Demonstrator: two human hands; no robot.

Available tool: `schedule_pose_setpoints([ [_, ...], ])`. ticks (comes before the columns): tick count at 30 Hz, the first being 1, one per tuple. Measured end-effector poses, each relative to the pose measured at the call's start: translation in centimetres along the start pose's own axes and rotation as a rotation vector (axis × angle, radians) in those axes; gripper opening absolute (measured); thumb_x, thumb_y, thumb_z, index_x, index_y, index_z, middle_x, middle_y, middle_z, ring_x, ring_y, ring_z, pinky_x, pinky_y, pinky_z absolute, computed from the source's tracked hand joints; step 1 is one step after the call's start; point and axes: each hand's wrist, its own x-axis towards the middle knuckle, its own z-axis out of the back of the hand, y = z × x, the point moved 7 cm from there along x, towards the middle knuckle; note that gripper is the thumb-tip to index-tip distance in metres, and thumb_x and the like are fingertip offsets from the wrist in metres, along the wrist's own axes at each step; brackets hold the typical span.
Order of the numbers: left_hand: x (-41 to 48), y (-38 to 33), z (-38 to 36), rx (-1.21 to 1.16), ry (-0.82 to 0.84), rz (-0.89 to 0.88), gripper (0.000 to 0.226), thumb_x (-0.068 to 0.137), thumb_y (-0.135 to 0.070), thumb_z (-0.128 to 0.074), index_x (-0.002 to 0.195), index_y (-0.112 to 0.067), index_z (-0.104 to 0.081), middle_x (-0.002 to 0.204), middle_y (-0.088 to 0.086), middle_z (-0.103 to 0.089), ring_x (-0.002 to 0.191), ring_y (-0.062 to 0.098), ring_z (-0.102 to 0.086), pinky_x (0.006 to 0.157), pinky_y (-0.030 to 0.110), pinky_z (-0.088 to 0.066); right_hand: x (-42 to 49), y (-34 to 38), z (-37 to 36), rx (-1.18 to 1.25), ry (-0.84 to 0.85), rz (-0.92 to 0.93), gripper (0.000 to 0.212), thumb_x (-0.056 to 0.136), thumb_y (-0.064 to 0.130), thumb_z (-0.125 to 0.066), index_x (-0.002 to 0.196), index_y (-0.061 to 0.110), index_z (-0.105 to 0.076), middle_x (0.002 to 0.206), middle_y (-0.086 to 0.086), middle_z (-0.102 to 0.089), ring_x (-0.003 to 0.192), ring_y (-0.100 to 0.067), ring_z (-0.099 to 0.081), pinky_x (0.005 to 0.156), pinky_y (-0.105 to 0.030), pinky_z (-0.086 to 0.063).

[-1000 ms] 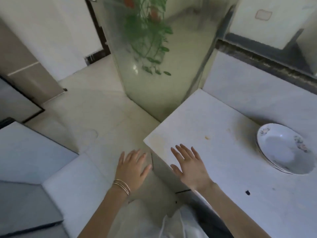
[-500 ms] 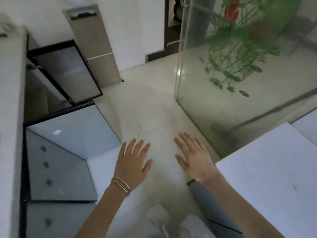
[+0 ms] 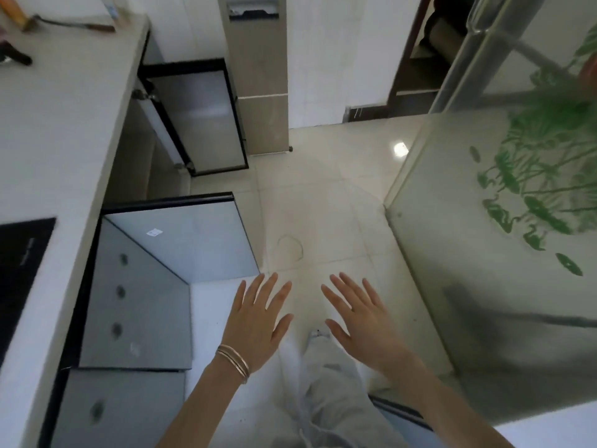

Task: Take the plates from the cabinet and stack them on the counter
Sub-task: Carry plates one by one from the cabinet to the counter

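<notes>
My left hand (image 3: 256, 321), with thin bracelets at the wrist, and my right hand (image 3: 358, 318) are both held out flat over the tiled floor, fingers spread, holding nothing. To the left, a lower cabinet (image 3: 135, 315) under the white counter (image 3: 61, 130) stands with its grey glass door (image 3: 190, 240) swung out toward the floor. A second door (image 3: 200, 121) farther back is also swung out. No plates are in view; the cabinet interiors are not visible from here.
A frosted glass panel with green leaf print (image 3: 504, 240) stands at the right. A black cooktop (image 3: 19, 270) sits in the left counter, with utensils (image 3: 71, 24) at its far end. A beige tall unit (image 3: 258, 82) stands at the back by a dark doorway (image 3: 420, 59).
The view has swung left, away from the right counter and its stacked plates, toward the left cabinets. Both hands stay empty and spread in front of me.
</notes>
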Motion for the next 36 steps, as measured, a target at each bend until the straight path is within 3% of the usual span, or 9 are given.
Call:
schedule_pose_setpoints([
  [5, 7.1, 2.2, 2.9, -0.009, -0.014, 0.117, 0.052, 0.097, -0.049, -0.009, 0.132, -0.021, -0.035, 0.129, 0.011, -0.057, 0.12, 0.034, -0.051, 0.102, 0.056, -0.035, 9.2, -3.2, 2.6, 0.0, -0.026, 0.12, 0.052, 0.093, 0.046, -0.026, 0.134, 0.018, -0.043, 0.139, -0.006, -0.047, 0.131, -0.023, -0.04, 0.105, -0.05, -0.032],
  [9, 13.5, 3.4, 6.4, -0.007, -0.063, 0.174, 0.06, 0.097, -0.047, -0.008, 0.127, -0.017, -0.051, 0.121, 0.008, -0.062, 0.111, 0.028, -0.058, 0.098, 0.056, -0.039, 16.7, -5.6, 5.9, 0.019, -0.09, 0.244, 0.048, 0.091, 0.041, -0.035, 0.126, 0.014, -0.052, 0.131, -0.008, -0.056, 0.124, -0.025, -0.048, 0.104, -0.048, -0.036],
  [14, 19.6, 4.3, 8.6, -0.044, -0.157, 0.23, 0.055, 0.097, -0.046, -0.012, 0.126, -0.018, -0.049, 0.12, 0.007, -0.062, 0.111, 0.027, -0.057, 0.098, 0.051, -0.041, 23.9, -7.8, 8.4, 0.003, -0.126, 0.346, 0.047, 0.09, 0.039, -0.036, 0.125, 0.014, -0.053, 0.128, -0.008, -0.057, 0.123, -0.026, -0.049, 0.103, -0.048, -0.037],
  [19, 24.2, 6.3, 7.5, -0.073, -0.134, 0.278, 0.05, 0.095, -0.048, -0.019, 0.13, -0.02, -0.042, 0.125, 0.007, -0.059, 0.116, 0.028, -0.054, 0.098, 0.048, -0.043, 29.2, -9.6, 7.7, 0.052, -0.098, 0.367, 0.046, 0.092, 0.038, -0.035, 0.129, 0.015, -0.049, 0.132, -0.008, -0.054, 0.125, -0.024, -0.047, 0.103, -0.047, -0.038],
  [23, 27.7, 9.3, 6.6, -0.057, -0.111, 0.295, 0.05, 0.095, -0.048, -0.018, 0.13, -0.021, -0.041, 0.125, 0.007, -0.059, 0.116, 0.029, -0.054, 0.097, 0.049, -0.043, 34.3, -10.6, 6.7, 0.029, -0.061, 0.414, 0.05, 0.095, 0.043, -0.023, 0.127, 0.015, -0.05, 0.131, -0.008, -0.055, 0.122, -0.025, -0.05, 0.1, -0.048, -0.041],
  [27, 31.6, 13.3, 6.7, -0.047, -0.081, 0.339, 0.051, 0.096, -0.049, -0.014, 0.129, -0.021, -0.041, 0.124, 0.008, -0.06, 0.115, 0.03, -0.055, 0.096, 0.05, -0.043, 41.3, -10.9, 7.7, 0.013, -0.052, 0.457, 0.048, 0.091, 0.04, -0.032, 0.128, 0.014, -0.05, 0.131, -0.009, -0.055, 0.122, -0.025, -0.05, 0.1, -0.046, -0.042],
  [36, 40.4, 21.6, 11.1, -0.014, -0.142, 0.506, 0.057, 0.094, -0.05, -0.014, 0.126, -0.021, -0.05, 0.124, 0.006, -0.06, 0.115, 0.029, -0.055, 0.098, 0.05, -0.041, 56.2, -8.8, 10.9, -0.011, -0.061, 0.622, 0.048, 0.091, 0.04, -0.033, 0.13, 0.016, -0.049, 0.132, -0.008, -0.054, 0.124, -0.024, -0.048, 0.101, -0.044, -0.042],
])
